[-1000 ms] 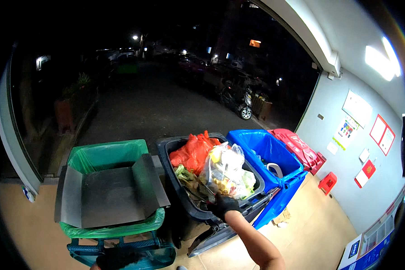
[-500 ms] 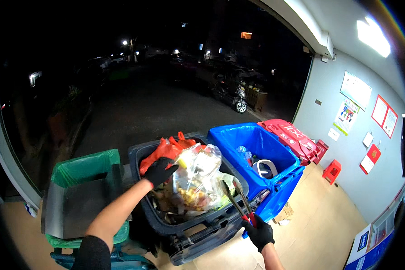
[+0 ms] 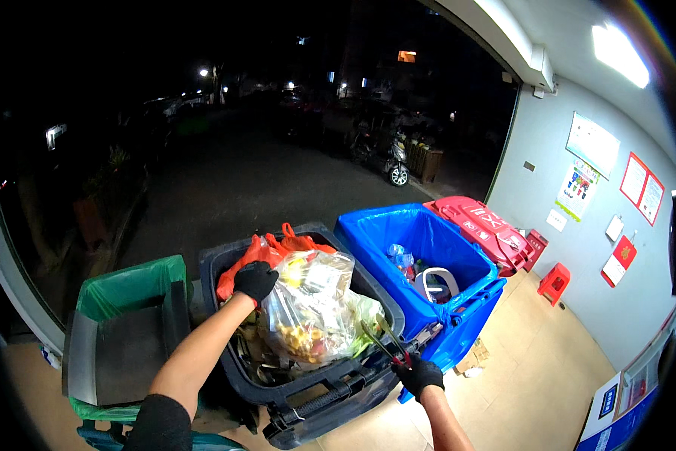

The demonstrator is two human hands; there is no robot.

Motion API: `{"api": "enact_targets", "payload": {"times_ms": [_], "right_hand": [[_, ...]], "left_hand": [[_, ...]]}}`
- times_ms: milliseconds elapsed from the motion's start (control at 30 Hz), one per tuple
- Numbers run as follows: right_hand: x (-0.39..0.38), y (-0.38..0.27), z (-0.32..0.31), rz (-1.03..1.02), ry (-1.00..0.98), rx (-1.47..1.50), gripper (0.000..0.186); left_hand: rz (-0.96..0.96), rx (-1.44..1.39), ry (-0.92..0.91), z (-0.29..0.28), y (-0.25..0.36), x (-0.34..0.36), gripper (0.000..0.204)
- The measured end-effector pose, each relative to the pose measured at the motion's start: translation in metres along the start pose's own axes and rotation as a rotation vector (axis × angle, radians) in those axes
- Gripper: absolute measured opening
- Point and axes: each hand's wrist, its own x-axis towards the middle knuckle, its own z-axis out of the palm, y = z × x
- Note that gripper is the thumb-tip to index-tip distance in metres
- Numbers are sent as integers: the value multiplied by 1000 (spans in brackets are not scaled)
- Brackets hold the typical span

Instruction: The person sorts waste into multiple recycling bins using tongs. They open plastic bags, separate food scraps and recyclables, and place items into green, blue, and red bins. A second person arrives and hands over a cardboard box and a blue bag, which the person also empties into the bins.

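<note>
The dark grey bin (image 3: 270, 391) stands open in the centre, its lid hanging at the front and partly cut from sight by the forearms and the bin's own rim. To its right is a blue-lined bin (image 3: 375, 263), open, with a white looped object (image 3: 437, 286) inside; the items deeper in are hard to make out. A red-lidded bin (image 3: 485, 225) sits beyond it, its body mostly hidden. On the left, a green-lined bin (image 3: 131, 282) carries a dark tray (image 3: 127, 361); the left sleeve and forearm hide part of its front.

A bulging clear bag (image 3: 308, 301) lies on top of the waste in the dark grey bin, its yellowish contents blurred by creases and glare. Behind it on the left is a red bag (image 3: 240, 259), partly covered.

The black-gloved left hand (image 3: 255, 282) is at the clear bag's left edge, next to the red bag; its fingers curl out of view, so I cannot tell whether they grip anything. The gloved right hand (image 3: 419, 373) has its fingers closed round the handles of metal tongs (image 3: 387, 342), whose tips stand apart near pale green leaves (image 3: 365, 310).
</note>
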Motion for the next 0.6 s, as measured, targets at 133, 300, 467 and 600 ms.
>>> {"api": "enact_targets", "payload": {"times_ms": [133, 300, 467, 600], "right_hand": [[2, -15, -10, 33, 79, 73, 60], [17, -16, -18, -42, 3, -81, 61], [51, -14, -48, -185, 198, 157, 67], [95, -21, -65, -246, 0, 458, 63]], "left_hand": [[130, -101, -27, -8, -13, -24, 32], [257, -240, -188, -29, 8, -62, 32], [726, 69, -142, -10, 42, -84, 19], [729, 31, -145, 4, 75, -105, 21]]}}
